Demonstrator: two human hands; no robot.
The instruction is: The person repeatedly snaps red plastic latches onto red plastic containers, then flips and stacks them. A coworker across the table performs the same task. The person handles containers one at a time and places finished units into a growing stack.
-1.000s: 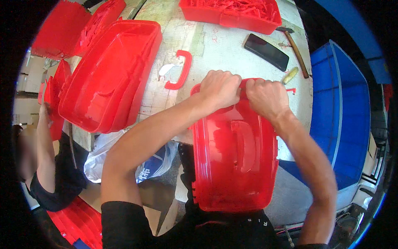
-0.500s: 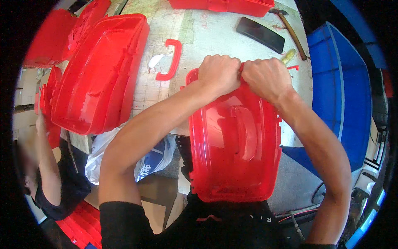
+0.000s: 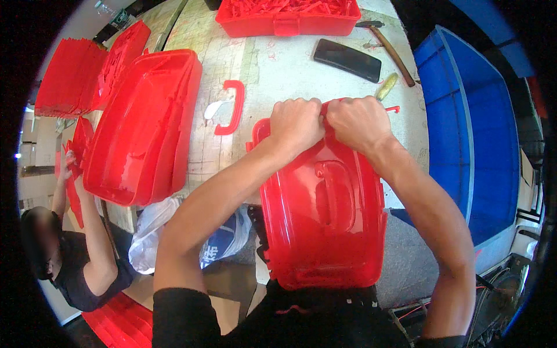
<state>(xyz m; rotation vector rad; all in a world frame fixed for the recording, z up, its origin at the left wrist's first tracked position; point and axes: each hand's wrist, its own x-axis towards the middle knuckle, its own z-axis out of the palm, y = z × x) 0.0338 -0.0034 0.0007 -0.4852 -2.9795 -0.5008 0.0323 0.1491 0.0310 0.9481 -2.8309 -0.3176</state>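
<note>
Head view: looking down on a pale, stained worktable [image 3: 261, 64] and both bare hands.
Shell, look: a glossy red plastic shell [image 3: 290, 232], rounded-rectangular, bright reflections on top, a long curved handle-shaped relief in the middle, small notches along the sides.
Shell, place: in front of the person, far end at the table, near end by the black shirt [image 3: 325, 319].
Left hand [image 3: 297, 123]: curled into a fist over the shell's far edge, gripping it.
Right hand [image 3: 361, 122]: likewise closed on that edge, just beside the left.
Hidden: fingertips, the gripped edge, the shell's underside.
Cut off: red plastic bin of scraps [image 3: 290, 26], at the top.
Hard to make out: small yellow-green oblong object [image 3: 387, 86], kind unclear.
</note>
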